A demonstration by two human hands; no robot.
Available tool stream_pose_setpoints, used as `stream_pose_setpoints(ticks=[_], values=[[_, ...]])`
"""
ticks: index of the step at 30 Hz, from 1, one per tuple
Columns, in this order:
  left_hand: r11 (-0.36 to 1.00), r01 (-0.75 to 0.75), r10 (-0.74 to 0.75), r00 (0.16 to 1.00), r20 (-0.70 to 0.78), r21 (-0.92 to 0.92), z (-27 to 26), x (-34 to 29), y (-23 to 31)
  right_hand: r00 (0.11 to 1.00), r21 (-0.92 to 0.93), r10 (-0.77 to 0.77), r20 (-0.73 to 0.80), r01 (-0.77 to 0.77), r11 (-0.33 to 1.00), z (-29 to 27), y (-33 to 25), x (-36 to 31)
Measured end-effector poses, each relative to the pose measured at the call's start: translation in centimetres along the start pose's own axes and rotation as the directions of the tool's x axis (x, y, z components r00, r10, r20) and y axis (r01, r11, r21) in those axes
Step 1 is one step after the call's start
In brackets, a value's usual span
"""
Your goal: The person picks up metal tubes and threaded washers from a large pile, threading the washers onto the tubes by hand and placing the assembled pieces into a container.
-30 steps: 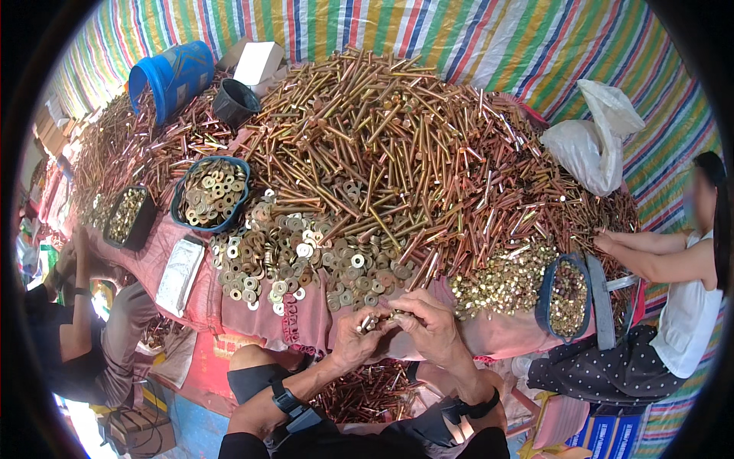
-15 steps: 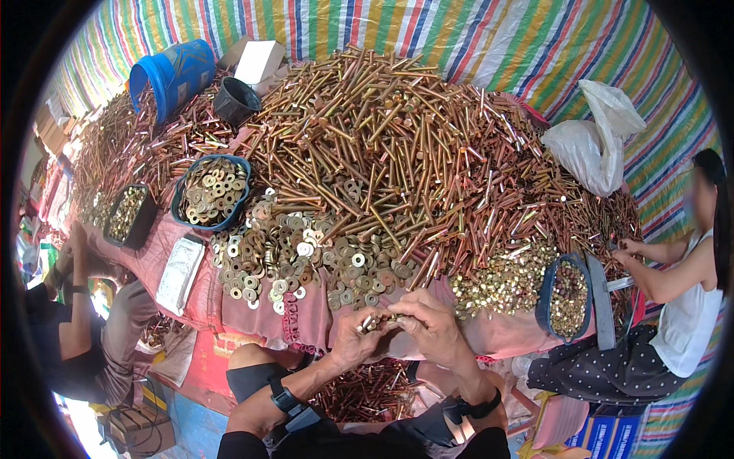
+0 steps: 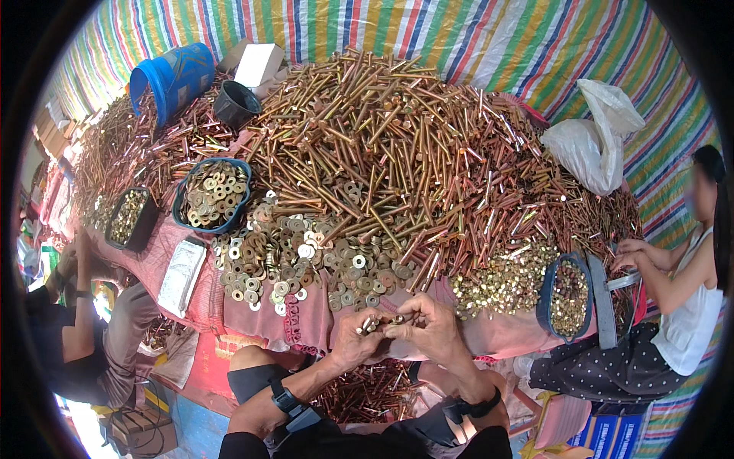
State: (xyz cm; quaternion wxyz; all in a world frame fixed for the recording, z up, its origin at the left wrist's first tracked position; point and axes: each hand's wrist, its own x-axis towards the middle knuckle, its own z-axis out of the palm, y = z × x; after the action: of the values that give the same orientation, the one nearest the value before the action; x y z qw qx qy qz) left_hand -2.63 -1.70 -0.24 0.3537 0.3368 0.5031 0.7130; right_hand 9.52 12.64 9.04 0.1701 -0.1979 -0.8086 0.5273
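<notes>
My left hand is closed around a few bolts, their shiny ends showing between thumb and fingers. Close against it, my right hand pinches a small brass-coloured nut at the bolt ends; the fingers partly hide it. Both hands are above the near edge of the cloth-covered work surface. Just beyond them lie a heap of flat washers and, to the right, a pile of small nuts.
A large heap of long bolts fills the middle. Around it stand a blue tub of washers, a blue tub of nuts, a black tub and a tipped blue bucket. People sit at both sides. More bolts lie below my hands.
My right fingers have shifted slightly down and opened a little around the small nut, showing more of it. My left hand keeps its grip. The person at the right has moved their hands.
</notes>
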Motion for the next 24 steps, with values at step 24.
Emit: stream_pose_setpoints(ticks=[24], values=[[0.993, 0.011, -0.012, 1.000, 0.011, 0.119, 0.2, 0.0, 0.8, 0.961, -0.185, -0.278, 0.001, 0.273, 0.944, 0.3, -0.7, -0.1]])
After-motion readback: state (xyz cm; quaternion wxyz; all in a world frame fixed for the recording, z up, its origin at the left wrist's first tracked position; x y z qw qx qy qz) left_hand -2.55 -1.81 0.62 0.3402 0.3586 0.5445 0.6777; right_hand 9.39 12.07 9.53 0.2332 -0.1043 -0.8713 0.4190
